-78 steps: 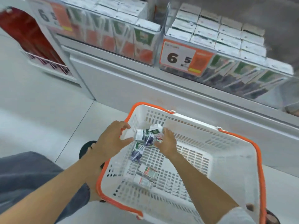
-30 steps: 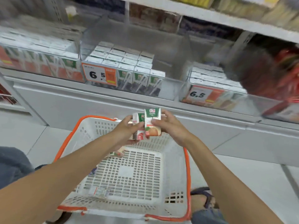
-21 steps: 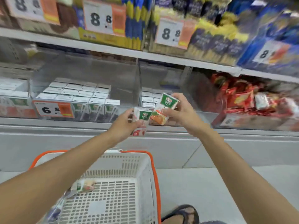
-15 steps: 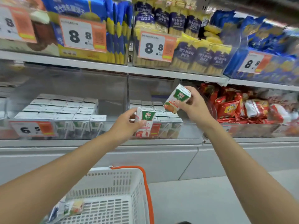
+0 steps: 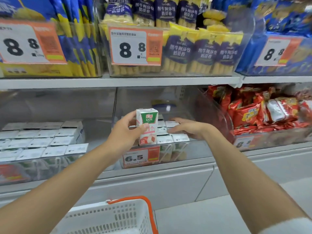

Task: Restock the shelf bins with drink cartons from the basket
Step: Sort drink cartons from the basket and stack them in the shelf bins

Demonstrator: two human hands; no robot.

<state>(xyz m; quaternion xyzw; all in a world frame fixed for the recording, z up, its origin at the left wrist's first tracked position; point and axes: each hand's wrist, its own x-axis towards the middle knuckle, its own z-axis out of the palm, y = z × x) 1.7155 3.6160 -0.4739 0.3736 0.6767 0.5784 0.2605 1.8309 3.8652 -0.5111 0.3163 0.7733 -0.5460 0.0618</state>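
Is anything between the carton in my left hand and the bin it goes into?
Yes. The right hand lies over the carton tops inside the middle bin, just right of the carton the left hand holds. The bin's clear front wall stands below the carton, so it must go over that.

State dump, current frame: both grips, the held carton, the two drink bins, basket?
left grip, holds carton, thumb across its front
carton, upright, in front of middle bin
right grip, fingers straight, palm down over carton tops inside middle bin, holds nothing
middle bin, front rows stocked, back bare
left bin, mostly stocked, gap at right
basket, at bottom edge, contents out of view
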